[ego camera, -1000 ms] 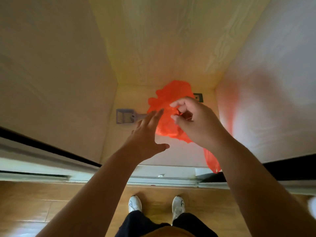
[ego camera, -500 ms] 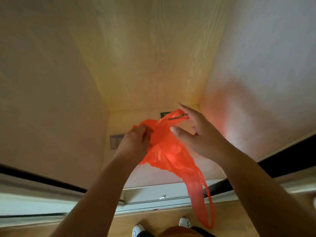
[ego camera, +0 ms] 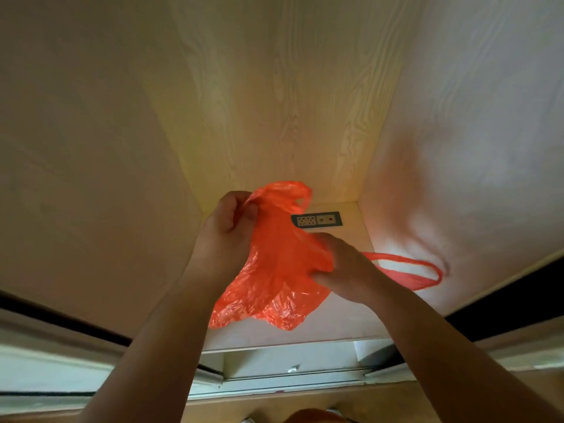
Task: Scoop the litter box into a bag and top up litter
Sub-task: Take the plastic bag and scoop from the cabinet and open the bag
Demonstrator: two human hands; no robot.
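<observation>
Orange plastic bag (ego camera: 274,270), crumpled and unopened, hangs above a cupboard shelf (ego camera: 351,325), my left hand (ego camera: 225,236) and right hand (ego camera: 345,270) both curled fingers around it; I see no litter box, so scooping and topping up remain.

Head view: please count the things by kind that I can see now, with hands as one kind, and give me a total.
Hands: 2, the left hand and the right hand, both gripping the bag
Bags: 1, the orange bag
Socket panels: 1, the socket panel on the shelf
Shelves: 1
Total: 5
</observation>
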